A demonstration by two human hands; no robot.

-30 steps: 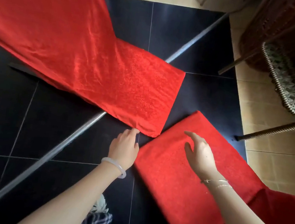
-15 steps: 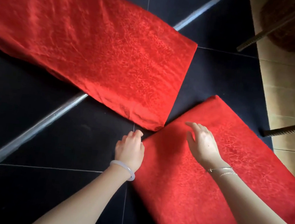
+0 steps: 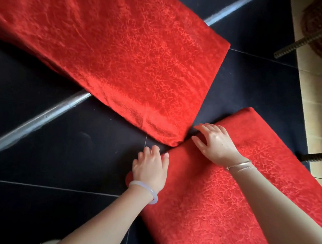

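Our left hand [image 3: 150, 169] sits at the corner of the red cloth strip [image 3: 217, 204]. Its fingers bend over the edge, but we cannot tell if they pinch it. Our right hand [image 3: 216, 143] lies on the strip's end with fingers spread apart. Just past both hands lies the other red cloth [image 3: 123, 57], over a metal bar [image 3: 36, 115].

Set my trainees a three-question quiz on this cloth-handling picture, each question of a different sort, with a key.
1. True or false: the right hand rests on the nearer red cloth.
2. What passes under the farther red cloth? A metal pole; B rope; C broom.
3. Fill in: the wrist of the left hand wears a pale ____.
Key: 1 true; 2 A; 3 bangle.
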